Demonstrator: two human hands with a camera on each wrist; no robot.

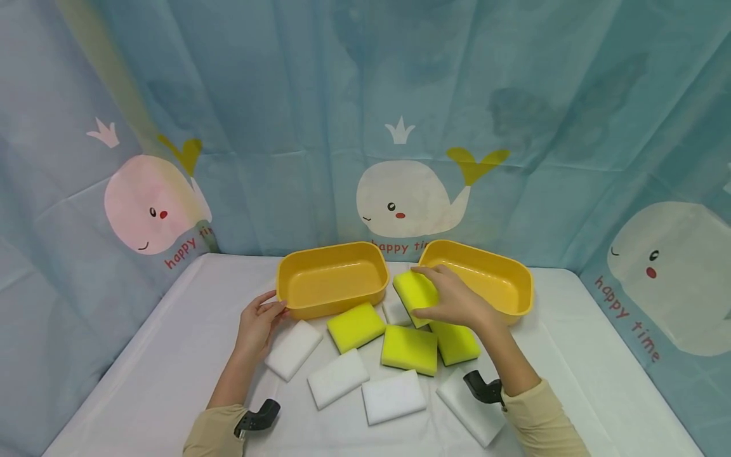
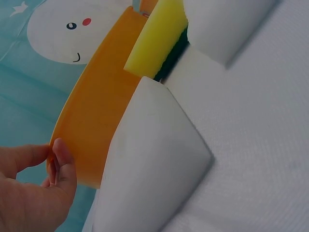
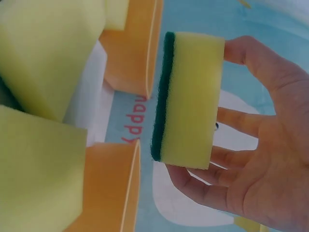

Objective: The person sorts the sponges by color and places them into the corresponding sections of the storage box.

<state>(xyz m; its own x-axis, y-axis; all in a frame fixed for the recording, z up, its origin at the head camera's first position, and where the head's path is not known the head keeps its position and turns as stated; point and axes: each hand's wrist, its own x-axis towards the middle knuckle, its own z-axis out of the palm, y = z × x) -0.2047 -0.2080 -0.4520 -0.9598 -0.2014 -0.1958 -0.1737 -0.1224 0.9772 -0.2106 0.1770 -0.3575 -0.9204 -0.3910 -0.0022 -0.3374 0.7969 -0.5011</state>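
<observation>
"Room to move?"
"Curtain [image 1: 285, 114] behind; table [image 1: 188, 343] spreading either side of two yellow boxes [image 1: 491, 270] near its back edge."
"Hands?"
"Left hand [image 1: 257, 330] pinches the left box [image 1: 334, 308]; right hand [image 1: 459, 301] has its grip clamped on a yellow sponge [image 1: 412, 293], raised near the boxes' gap."
"Around it?"
"Three other sponges [image 1: 409, 348], five white blocks [image 1: 339, 379]."

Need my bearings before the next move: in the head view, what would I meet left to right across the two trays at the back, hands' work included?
Left hand → left yellow tray → yellow sponge held in the right hand → right yellow tray.
</observation>
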